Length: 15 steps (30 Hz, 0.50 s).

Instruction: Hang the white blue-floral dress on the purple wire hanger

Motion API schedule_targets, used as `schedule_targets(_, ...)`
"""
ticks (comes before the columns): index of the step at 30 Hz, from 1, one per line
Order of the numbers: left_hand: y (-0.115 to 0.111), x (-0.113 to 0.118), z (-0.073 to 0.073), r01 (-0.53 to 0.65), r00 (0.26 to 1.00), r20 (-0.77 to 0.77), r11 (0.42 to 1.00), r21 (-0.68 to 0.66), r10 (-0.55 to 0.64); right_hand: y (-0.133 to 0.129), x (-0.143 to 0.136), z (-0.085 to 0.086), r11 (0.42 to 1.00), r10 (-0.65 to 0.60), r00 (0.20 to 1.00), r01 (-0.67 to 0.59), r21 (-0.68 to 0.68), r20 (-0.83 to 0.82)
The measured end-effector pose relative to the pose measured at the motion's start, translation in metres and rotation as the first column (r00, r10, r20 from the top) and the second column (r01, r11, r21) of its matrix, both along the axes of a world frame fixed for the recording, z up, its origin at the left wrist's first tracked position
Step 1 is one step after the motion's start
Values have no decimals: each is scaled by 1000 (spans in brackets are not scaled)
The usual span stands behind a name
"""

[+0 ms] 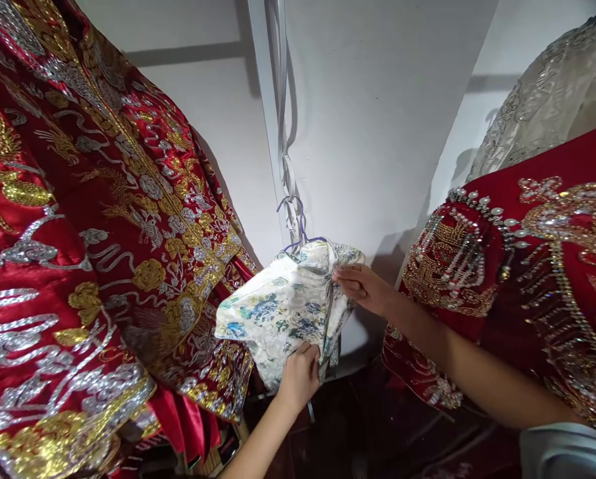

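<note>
A white blouse with a blue and green floral print (283,309) hangs in the middle on a purple hanger (302,219). The hanger's hook sits in a white hanging chain or strap (289,173) against a pale post. My right hand (360,285) pinches the blouse's front edge by the neckline. Lower down, my left hand (302,374) grips the same front edge, its fingers closed on the cloth. The blouse's far side and hem are partly hidden.
On the left hangs a large red jacket with gold and silver embroidery (148,219). A beaded red garment (477,266) stands close on the right, with a white lace dress (542,100) behind it. A pale wall (378,133) backs the blouse; the floor below is dark.
</note>
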<state>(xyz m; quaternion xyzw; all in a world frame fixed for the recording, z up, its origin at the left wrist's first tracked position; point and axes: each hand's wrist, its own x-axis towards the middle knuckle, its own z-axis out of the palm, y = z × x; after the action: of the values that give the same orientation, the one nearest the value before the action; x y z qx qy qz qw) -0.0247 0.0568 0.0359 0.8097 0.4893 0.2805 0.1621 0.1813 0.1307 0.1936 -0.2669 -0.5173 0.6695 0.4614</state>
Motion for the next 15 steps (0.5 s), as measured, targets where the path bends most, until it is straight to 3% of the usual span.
schedule_targets(4,-3,-4,-4,4,994,107,1000,4,-5,0,3,-3,998,8,999,-10,66,35)
schedule_targets(7,-8,12,-1,112,959,256,993,37,-118,0,11,-8,996,24,999,-28,86,46)
schedule_targets(11,1,69,13,346,885,366,933,-100,-289,-1,25,-9,990,26,999,-32,135,46)
schedule_targets(15,26,140,22,563,741,515,817,-127,-431,-26,29,-4,977,-56,991,30,212,118)
